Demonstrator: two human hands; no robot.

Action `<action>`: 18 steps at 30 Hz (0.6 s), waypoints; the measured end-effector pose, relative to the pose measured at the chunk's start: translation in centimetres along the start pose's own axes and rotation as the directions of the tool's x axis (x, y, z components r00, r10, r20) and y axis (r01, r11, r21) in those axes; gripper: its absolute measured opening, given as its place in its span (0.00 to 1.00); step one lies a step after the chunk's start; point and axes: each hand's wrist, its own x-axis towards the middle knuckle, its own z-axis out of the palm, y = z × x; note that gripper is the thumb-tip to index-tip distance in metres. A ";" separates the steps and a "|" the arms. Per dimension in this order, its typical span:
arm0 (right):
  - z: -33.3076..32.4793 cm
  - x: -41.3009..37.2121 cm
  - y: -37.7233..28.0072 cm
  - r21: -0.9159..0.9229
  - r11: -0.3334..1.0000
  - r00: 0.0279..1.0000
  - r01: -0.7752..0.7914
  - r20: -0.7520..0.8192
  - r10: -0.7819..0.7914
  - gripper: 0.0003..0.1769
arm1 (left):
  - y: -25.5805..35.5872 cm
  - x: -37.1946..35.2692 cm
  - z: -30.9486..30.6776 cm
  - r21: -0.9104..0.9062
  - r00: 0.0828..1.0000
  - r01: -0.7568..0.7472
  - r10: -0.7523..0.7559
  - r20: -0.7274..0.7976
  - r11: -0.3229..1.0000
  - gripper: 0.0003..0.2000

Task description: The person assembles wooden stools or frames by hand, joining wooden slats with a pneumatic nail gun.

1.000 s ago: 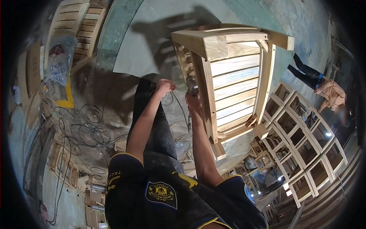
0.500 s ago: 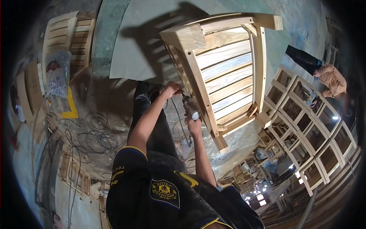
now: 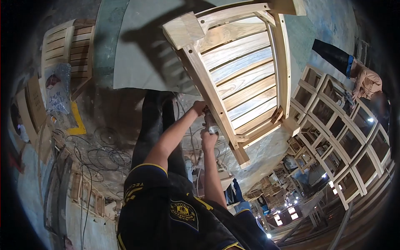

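My right hand (image 3: 208, 139) is wrapped around the rear of a power drill (image 3: 211, 125), which points up toward a slatted wooden furniture frame (image 3: 246, 79). My left hand (image 3: 201, 108) is closed at the drill's front end, close against the lower side rail; what its fingers pinch is hidden. The frame is pale wood with parallel slats, thick corner posts and dark holes along its rails. It rests tilted on a grey-green sheet (image 3: 141, 54).
Coiled cables (image 3: 108, 158) lie on the floor at left. Another slatted panel (image 3: 68, 46) and a plastic-wrapped bundle (image 3: 58, 89) stand beyond them. At right, a person in a tan top (image 3: 366, 81) is beside stacked wooden frames (image 3: 333, 125).
My left hand and the drill have moved closer to the frame's rail, the left hand shifting right and down. The view has shifted, with the frame slightly higher and further left.
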 end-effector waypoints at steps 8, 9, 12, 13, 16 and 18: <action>2.8 1.0 -2.2 0.394 0.881 0.962 -0.261 0.032 0.271 0.19 | 1.0 -1.5 0.7 0.275 0.908 -0.401 0.339 0.248 0.874 0.17; 2.6 0.9 -1.3 0.405 0.876 0.963 -0.263 0.056 0.264 0.19 | 1.0 -1.1 0.1 0.303 0.911 -0.391 0.318 0.261 0.869 0.16; 2.1 0.4 -3.2 0.426 0.861 0.957 -0.277 0.039 0.289 0.18 | 0.7 -0.7 -1.3 0.358 0.921 -0.370 0.287 0.265 0.857 0.16; 2.2 0.7 -2.1 0.477 0.827 0.952 -0.296 0.076 0.297 0.17 | 1.2 -1.7 -0.8 0.367 0.924 -0.371 0.300 0.237 0.853 0.16; 3.3 2.1 3.4 0.603 0.733 0.946 -0.316 0.137 0.294 0.16 | 2.4 -4.0 0.5 0.407 0.931 -0.365 0.325 0.167 0.837 0.18; 3.9 2.1 4.8 0.652 0.705 0.956 -0.279 0.116 0.270 0.15 | 2.5 -4.0 0.6 0.423 0.934 -0.357 0.326 0.147 0.833 0.18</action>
